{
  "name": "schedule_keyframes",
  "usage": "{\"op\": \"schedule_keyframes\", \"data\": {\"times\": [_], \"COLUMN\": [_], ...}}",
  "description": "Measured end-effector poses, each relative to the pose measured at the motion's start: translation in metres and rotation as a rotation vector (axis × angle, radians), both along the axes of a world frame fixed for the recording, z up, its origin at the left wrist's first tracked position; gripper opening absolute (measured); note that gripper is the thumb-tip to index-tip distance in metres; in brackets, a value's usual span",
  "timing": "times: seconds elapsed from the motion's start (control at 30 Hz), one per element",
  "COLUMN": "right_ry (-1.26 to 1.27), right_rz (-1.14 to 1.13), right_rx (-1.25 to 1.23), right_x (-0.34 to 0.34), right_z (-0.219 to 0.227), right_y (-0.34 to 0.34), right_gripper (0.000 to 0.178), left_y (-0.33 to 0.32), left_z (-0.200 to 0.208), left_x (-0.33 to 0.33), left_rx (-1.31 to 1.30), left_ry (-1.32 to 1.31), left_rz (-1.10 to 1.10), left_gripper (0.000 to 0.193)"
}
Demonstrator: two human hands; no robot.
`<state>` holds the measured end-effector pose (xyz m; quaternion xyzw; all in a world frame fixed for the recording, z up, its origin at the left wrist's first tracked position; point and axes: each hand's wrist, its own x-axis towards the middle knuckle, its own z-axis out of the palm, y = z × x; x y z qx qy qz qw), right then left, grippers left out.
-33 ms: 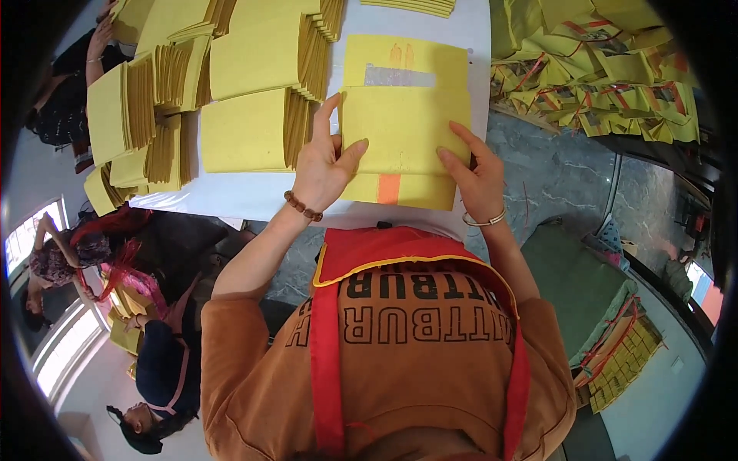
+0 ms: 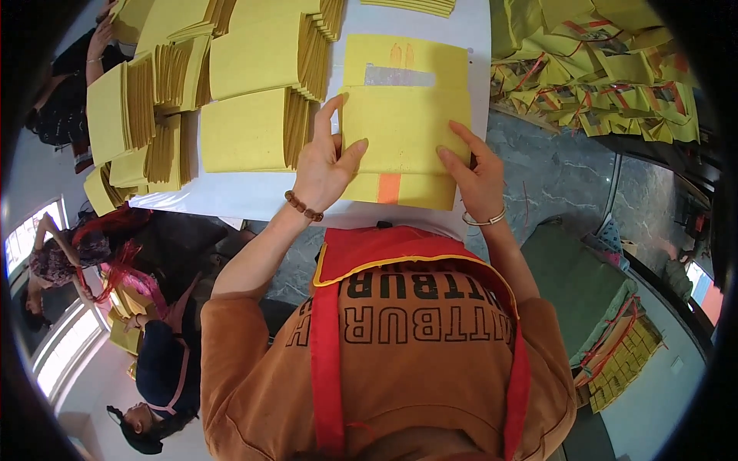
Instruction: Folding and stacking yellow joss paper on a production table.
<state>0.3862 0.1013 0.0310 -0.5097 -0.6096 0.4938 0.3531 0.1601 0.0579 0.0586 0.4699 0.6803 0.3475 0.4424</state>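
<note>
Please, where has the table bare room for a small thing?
Bare tabletop shows between the front yellow paper stack and its near edge, left of the left hand; also narrowly right of the folded sheet. Upper left is crowded.

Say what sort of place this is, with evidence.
Probably a paper-goods workshop: the left hand and right hand touch a yellow paper piece, stacks of yellow paper share the white table, and a co-worker is near more yellow pieces.
</note>
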Motion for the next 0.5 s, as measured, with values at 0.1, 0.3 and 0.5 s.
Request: {"op": "schedule_keyframes", "data": {"times": [0.1,0.3,0.5], "right_ry": [-0.003,-0.058,-0.135], "right_rz": [-0.003,0.023,0.053], "right_rx": [0.007,0.044,0.018], "right_x": [0.0001,-0.0012,0.0002], "right_z": [-0.0015,0.0013,0.0065], "right_y": [0.0019,0.0046,0.0066], "right_gripper": [0.038,0.039,0.039], "left_y": [0.0033,0.001,0.0017], "left_z": [0.0056,0.0019,0.0047], "left_x": [0.0005,-0.003,-0.0068], "left_rx": [-0.021,-0.042,-0.084], "left_ry": [0.009,0.006,-0.044], "left_rz": [-0.019,-0.025,-0.012], "left_gripper": [0.061,0.053,0.053]}}
